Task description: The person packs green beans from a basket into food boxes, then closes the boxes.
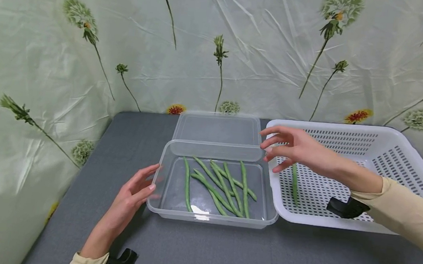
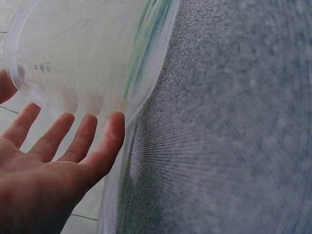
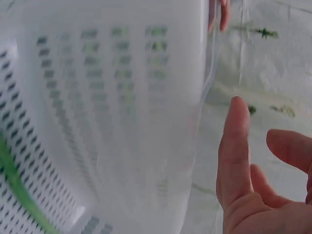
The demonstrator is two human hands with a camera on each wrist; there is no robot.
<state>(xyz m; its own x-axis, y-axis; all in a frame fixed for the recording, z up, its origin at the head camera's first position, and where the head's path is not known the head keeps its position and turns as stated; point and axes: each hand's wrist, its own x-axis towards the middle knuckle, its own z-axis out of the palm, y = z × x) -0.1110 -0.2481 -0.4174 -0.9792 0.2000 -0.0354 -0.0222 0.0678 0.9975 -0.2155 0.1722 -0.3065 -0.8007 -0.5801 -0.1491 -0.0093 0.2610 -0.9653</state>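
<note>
A clear plastic container (image 1: 211, 220) holds several green beans (image 1: 245, 188), lying loosely crossed on its bottom. My left hand (image 1: 124, 207) is at the container's left side, its fingers extended and the fingertips right at the wall, as the left wrist view shows too (image 2: 53, 175). Above the left rim of a white perforated basket (image 1: 319, 221) hovers my right hand (image 1: 297, 149), fingers spread and bent a little, with nothing in them. One green bean (image 1: 294, 185) lies in the basket under that hand; the right wrist view shows a bean (image 3: 24, 192) through blur.
Behind the container lies a clear flat lid (image 1: 217, 128). The basket stands close against the container's right side. All of it sits on a grey cloth-covered table (image 1: 213, 254), with a flower-printed sheet (image 1: 187, 68) hanging behind and to the left.
</note>
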